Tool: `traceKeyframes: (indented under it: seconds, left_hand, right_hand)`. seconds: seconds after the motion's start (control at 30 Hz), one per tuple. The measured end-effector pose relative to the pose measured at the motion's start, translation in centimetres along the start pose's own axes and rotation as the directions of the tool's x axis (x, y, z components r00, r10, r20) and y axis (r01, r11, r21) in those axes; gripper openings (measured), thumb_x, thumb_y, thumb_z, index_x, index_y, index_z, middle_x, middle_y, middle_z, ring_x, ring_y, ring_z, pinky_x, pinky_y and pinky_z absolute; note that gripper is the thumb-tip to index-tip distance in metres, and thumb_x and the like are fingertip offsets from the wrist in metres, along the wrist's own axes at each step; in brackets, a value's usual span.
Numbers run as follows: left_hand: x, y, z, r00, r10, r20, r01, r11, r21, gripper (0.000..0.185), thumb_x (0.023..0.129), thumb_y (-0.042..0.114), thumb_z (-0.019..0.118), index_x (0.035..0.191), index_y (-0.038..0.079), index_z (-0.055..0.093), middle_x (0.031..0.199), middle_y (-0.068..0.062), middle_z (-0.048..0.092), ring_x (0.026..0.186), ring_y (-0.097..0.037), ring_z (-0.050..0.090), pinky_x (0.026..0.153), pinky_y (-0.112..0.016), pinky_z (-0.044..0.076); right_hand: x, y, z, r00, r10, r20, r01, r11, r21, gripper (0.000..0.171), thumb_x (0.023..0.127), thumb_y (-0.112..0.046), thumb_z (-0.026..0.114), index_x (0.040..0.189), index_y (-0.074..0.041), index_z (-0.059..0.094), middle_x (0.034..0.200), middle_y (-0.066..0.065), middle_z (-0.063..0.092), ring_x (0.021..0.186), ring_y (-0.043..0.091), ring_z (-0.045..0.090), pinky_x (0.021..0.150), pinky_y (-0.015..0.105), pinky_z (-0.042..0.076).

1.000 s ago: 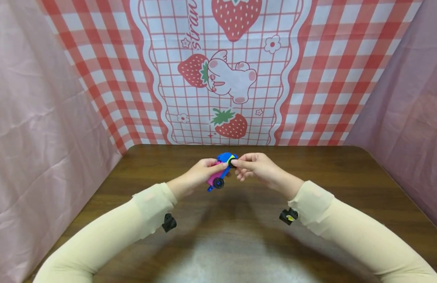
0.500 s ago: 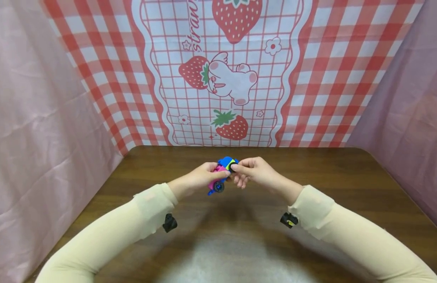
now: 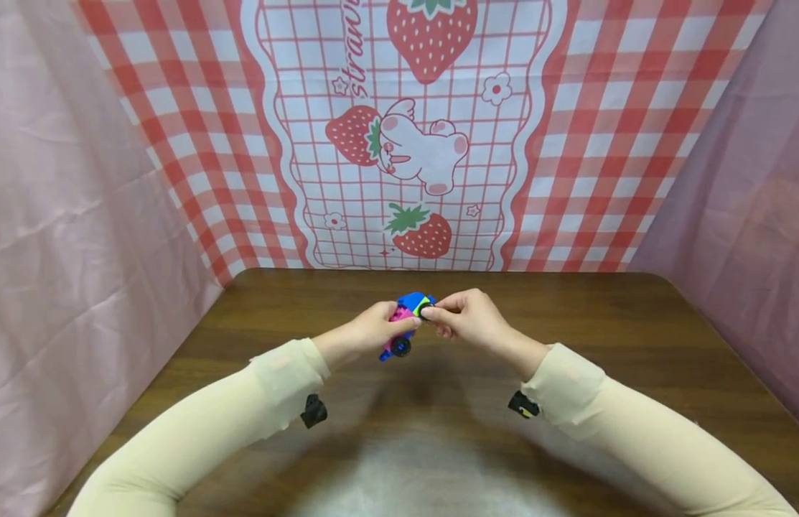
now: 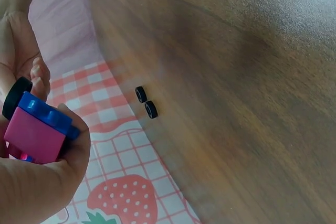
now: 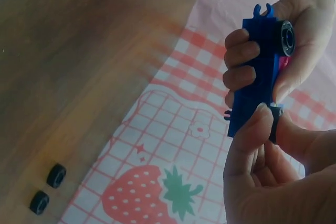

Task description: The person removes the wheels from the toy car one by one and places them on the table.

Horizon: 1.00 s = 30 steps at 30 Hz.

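A small toy car point(image 3: 408, 301) of blue and pink blocks, with a bit of lime green, is held above the table near its far side. My left hand point(image 3: 363, 332) grips the car's body, fingers wrapped across the blue underside point(image 5: 252, 85) in the right wrist view. Between thumb and fingers, my right hand point(image 3: 479, 323) pinches a black wheel point(image 5: 275, 123) at one end of the car. Another black wheel point(image 3: 401, 347) sits on the same side at the other end. The left wrist view shows the pink block point(image 4: 34, 135) and blue studs.
Two loose black tires, one point(image 4: 140, 94) beside the other point(image 4: 151, 109), stand near the far edge of the brown wooden table point(image 3: 257, 445). A strawberry-print cloth point(image 3: 425, 158) hangs behind it. Pink curtains point(image 3: 82, 215) flank both sides.
Both hands and the car sit slightly lower in the head view, which itself has shifted a little. My right fingers look more curled at the wheel; the left grip stays the same.
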<state>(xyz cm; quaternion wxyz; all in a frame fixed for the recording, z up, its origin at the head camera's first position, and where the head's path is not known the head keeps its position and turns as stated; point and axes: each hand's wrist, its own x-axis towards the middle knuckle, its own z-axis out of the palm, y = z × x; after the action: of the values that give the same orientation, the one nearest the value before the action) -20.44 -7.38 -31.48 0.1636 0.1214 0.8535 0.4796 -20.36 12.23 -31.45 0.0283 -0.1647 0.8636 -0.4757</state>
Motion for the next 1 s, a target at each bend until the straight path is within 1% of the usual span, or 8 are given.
traceKeyframes:
  seconds: [0.17, 0.33, 0.5, 0.6, 0.73, 0.83, 0.9, 1.0]
  left_hand:
    - [-0.1, -0.1, 0.1, 1.0, 0.001, -0.01, -0.001, 1.0, 0.012, 0.034, 0.097, 0.031, 0.059, 0.102, -0.002, 0.053, 0.082, -0.004, 0.053, 0.068, -0.013, 0.05, 0.058, -0.022, 0.042]
    - [-0.2, 0.0, 0.2, 0.999, -0.004, -0.034, 0.005, 1.0, 0.023, 0.033, 0.097, 0.03, 0.059, 0.1, -0.002, 0.053, 0.081, -0.004, 0.052, 0.067, -0.013, 0.05, 0.057, -0.023, 0.042]
    - [-0.2, 0.2, 0.2, 0.999, 0.009, -0.046, -0.005, 0.996, 0.085, 0.034, 0.097, 0.032, 0.058, 0.099, -0.001, 0.053, 0.082, -0.005, 0.053, 0.069, -0.014, 0.049, 0.057, -0.023, 0.041]
    - [-0.1, 0.1, 0.3, 0.996, 0.064, -0.063, -0.051, 0.98, 0.191, 0.031, 0.096, 0.029, 0.059, 0.096, -0.001, 0.053, 0.081, -0.004, 0.051, 0.069, -0.014, 0.049, 0.055, -0.022, 0.041]
    - [0.2, 0.0, 0.3, 0.992, 0.109, -0.067, -0.09, 0.965, 0.247, 0.023, 0.093, 0.022, 0.06, 0.092, 0.0, 0.053, 0.077, -0.002, 0.05, 0.064, -0.012, 0.048, 0.052, -0.021, 0.04]
    - [0.2, 0.0, 0.0, 0.995, 0.088, -0.052, -0.077, 0.981, 0.177, 0.024, 0.095, 0.022, 0.059, 0.096, -0.001, 0.054, 0.08, -0.003, 0.053, 0.065, -0.012, 0.05, 0.054, -0.021, 0.041]
    - [0.2, 0.0, -0.2, 0.996, 0.069, -0.052, -0.061, 0.987, 0.147, 0.028, 0.096, 0.025, 0.059, 0.1, -0.003, 0.055, 0.083, -0.006, 0.056, 0.068, -0.013, 0.052, 0.056, -0.022, 0.043]
    - [0.1, 0.2, -0.5, 0.999, 0.028, -0.034, -0.025, 0.995, 0.098, 0.034, 0.097, 0.029, 0.059, 0.106, -0.004, 0.054, 0.088, -0.009, 0.06, 0.071, -0.014, 0.055, 0.058, -0.023, 0.046]
  right_hand:
    - [-0.1, -0.1, 0.1, 1.0, 0.009, -0.013, -0.009, 0.998, -0.057, 0.03, 0.089, -0.031, 0.07, 0.076, -0.004, 0.074, 0.058, 0.001, 0.061, 0.054, 0.013, 0.056, 0.054, 0.028, 0.049]
    - [-0.1, -0.5, 0.1, 1.0, 0.026, -0.013, -0.027, 0.997, -0.067, 0.031, 0.089, -0.032, 0.07, 0.075, -0.004, 0.073, 0.057, 0.001, 0.062, 0.055, 0.017, 0.06, 0.054, 0.029, 0.051]
    - [0.0, -0.7, -0.2, 0.995, 0.093, 0.028, -0.093, 0.996, -0.001, 0.03, 0.09, -0.03, 0.069, 0.079, -0.002, 0.074, 0.059, 0.005, 0.064, 0.052, 0.014, 0.058, 0.052, 0.026, 0.05]
    - [0.0, -0.9, -0.1, 0.99, 0.127, 0.062, -0.13, 0.99, 0.047, 0.032, 0.091, -0.029, 0.068, 0.078, -0.001, 0.074, 0.058, 0.006, 0.063, 0.049, 0.011, 0.055, 0.05, 0.024, 0.049]
    - [0.2, -1.5, 0.3, 0.989, 0.114, 0.098, -0.124, 0.987, 0.098, 0.034, 0.091, -0.03, 0.068, 0.076, 0.0, 0.072, 0.056, 0.004, 0.062, 0.047, 0.009, 0.054, 0.05, 0.025, 0.048]
    - [0.6, -1.5, 0.2, 0.988, 0.093, 0.122, -0.109, 0.986, 0.128, 0.035, 0.094, -0.03, 0.064, 0.079, 0.001, 0.07, 0.059, 0.005, 0.063, 0.049, 0.011, 0.056, 0.052, 0.027, 0.051]
    - [0.8, -1.3, -0.1, 0.987, 0.083, 0.136, -0.103, 0.984, 0.143, 0.035, 0.096, -0.03, 0.061, 0.082, 0.001, 0.069, 0.063, 0.007, 0.064, 0.051, 0.012, 0.058, 0.054, 0.028, 0.053]
    - [0.9, -1.0, -0.7, 0.985, 0.071, 0.159, -0.099, 0.979, 0.179, 0.036, 0.099, -0.028, 0.055, 0.089, 0.004, 0.068, 0.071, 0.011, 0.067, 0.056, 0.013, 0.061, 0.058, 0.029, 0.055]
